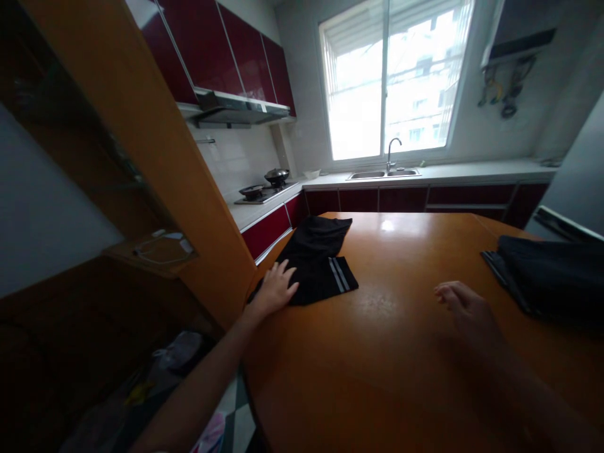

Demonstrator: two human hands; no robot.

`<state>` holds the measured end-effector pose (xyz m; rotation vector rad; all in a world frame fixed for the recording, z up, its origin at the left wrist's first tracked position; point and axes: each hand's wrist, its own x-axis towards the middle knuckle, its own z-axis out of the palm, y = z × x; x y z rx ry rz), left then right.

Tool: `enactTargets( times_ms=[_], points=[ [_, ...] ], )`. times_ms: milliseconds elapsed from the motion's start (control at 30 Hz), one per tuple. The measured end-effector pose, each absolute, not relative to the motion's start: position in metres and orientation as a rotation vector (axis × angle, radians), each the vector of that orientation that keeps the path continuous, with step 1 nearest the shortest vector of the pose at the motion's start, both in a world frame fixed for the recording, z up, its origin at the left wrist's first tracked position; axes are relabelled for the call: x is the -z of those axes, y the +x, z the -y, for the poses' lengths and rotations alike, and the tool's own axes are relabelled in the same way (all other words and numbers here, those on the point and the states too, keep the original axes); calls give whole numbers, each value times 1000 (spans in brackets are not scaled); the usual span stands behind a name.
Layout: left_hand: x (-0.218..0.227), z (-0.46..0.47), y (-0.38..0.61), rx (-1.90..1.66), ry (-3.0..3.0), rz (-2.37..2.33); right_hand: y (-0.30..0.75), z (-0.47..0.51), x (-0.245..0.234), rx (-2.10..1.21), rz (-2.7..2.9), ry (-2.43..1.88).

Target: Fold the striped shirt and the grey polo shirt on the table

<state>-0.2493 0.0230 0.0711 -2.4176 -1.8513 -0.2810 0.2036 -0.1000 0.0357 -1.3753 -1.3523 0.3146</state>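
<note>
A folded black garment [317,259] with grey stripes on one end lies at the left edge of an orange wooden table [396,327]. My left hand [274,288] rests flat on the garment's near left corner, fingers spread and holding nothing. My right hand [465,306] hovers low over the table's middle right, fingers loosely extended and empty. It is a short way left of a second dark folded garment [550,277] lying at the table's right edge.
An orange wooden partition [155,145] stands close on the left of the table. Behind are a counter with a stove and pans [264,187], a sink with tap [384,173] under a bright window, and red cabinets [221,50]. Bags lie on the floor at lower left [179,358].
</note>
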Motion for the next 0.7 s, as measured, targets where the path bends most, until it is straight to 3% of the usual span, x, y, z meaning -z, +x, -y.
enactTargets(
  times_ms=[100, 233, 567, 700],
  points=[
    [-57, -37, -176, 485, -2722, 1650, 207, 99, -25, -312, 1376, -1412],
    [-41, -71, -121, 319, -2596, 1865, 216, 98, -10, -330, 1401, -1463],
    [-120, -151, -182, 403, -2293, 1908, 229, 89, -4, -373, 1405, -1510],
    [-90, -137, -181, 282, -2374, 1865, 230, 84, 0, -347, 1441, -1510]
  ],
)
